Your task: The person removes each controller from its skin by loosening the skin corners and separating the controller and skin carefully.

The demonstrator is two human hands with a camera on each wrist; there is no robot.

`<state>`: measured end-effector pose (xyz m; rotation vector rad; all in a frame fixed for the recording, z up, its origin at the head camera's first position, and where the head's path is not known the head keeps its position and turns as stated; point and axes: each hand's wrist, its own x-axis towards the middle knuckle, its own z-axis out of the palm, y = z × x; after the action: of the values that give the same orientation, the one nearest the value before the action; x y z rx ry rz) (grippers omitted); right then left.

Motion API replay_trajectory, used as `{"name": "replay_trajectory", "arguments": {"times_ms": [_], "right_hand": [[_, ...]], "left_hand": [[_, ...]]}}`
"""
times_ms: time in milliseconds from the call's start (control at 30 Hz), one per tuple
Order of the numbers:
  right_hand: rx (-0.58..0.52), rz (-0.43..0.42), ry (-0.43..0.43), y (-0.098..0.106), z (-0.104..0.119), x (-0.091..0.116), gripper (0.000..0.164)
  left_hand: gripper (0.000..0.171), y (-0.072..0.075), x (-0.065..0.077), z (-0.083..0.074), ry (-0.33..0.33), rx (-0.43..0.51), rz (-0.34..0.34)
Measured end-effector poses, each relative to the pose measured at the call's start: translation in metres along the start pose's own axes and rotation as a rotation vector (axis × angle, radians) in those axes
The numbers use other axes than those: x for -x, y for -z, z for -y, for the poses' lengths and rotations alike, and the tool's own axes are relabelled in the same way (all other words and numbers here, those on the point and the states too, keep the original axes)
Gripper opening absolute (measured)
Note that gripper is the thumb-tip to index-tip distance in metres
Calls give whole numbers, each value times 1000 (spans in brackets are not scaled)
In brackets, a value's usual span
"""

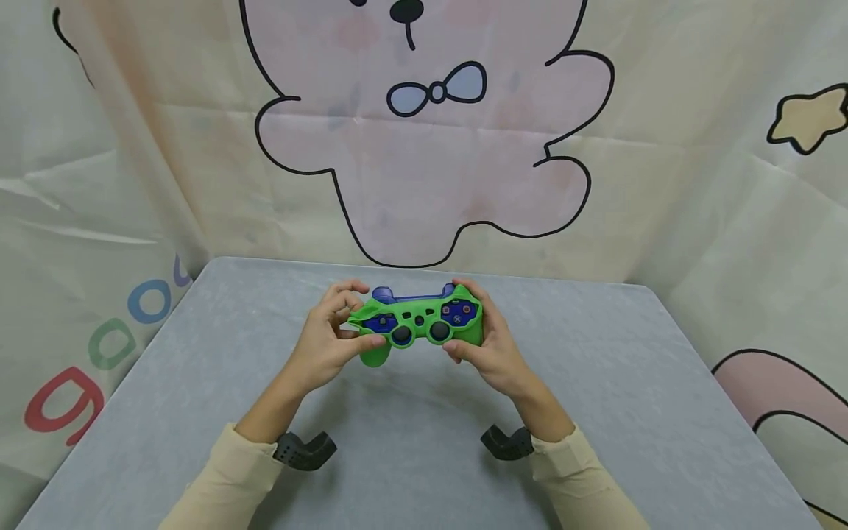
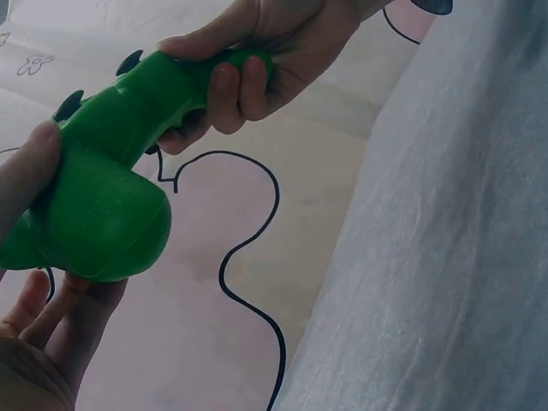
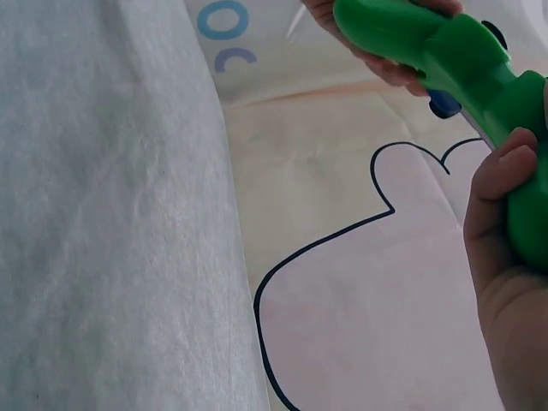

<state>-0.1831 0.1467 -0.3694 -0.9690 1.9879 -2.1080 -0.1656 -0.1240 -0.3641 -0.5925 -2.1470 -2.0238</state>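
Over the table, both hands hold up a blue game controller [image 1: 457, 312] in a green rubbery cover [image 1: 408, 308]. Blue shoulder buttons show along its top edge, and its two black thumbsticks poke through the cover. At its left end the cover is bunched into a pointed fold. My left hand [image 1: 331, 335] pinches that end, thumb in front by the left stick and fingers behind. On the other side my right hand [image 1: 493, 350] grips the right handle, thumb on the lower front. In the left wrist view the cover's rounded green handle [image 2: 111, 223] bulges between left thumb and fingers.
A grey-blue cloth covers the table [image 1: 411, 442]. Behind it hangs a curtain [image 1: 424, 162] printed with a cartoon animal, and more printed fabric closes off both sides. Black bands with curved mounts [image 1: 306, 451] sit on both wrists.
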Motion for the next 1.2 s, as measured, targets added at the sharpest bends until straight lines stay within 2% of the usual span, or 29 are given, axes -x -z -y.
{"name": "replay_trajectory", "arguments": {"times_ms": [67,133,333,400,500,600,700,767,833,933,1067,1200], "right_hand": [[14,-4,6,1,0,-1,82],[30,-9,23,2,0,-1,82],[36,-42,38,2,0,-1,81],[31,-49,32,1,0,-1,80],[23,-56,19,0,-2,-1,80],[26,-68,-5,-1,-5,-1,80],[44,-74,-11,-3,-6,-3,80],[69,-70,0,-3,-6,-5,80],[101,-55,18,-5,-5,-7,80],[147,-48,37,-8,-3,-8,80],[191,-53,42,-10,-4,-6,79],[220,-45,44,-10,-6,-2,78]], "left_hand": [[31,0,0,-1,18,-5,1],[34,-1,1,-2,24,-29,-26],[47,-8,0,-2,2,-142,-224],[48,-9,-1,0,10,-155,-258],[39,-10,-2,3,44,-143,-230],[49,-10,-1,5,49,-174,-176],[62,-10,1,3,-29,-301,-123],[55,-10,1,0,-103,-396,-82],[47,-11,2,-3,-151,-471,-41],[44,-12,3,-6,-182,-553,-6],[45,-13,4,-6,-208,-649,-26],[36,-14,4,-4,-225,-642,-19]]}}
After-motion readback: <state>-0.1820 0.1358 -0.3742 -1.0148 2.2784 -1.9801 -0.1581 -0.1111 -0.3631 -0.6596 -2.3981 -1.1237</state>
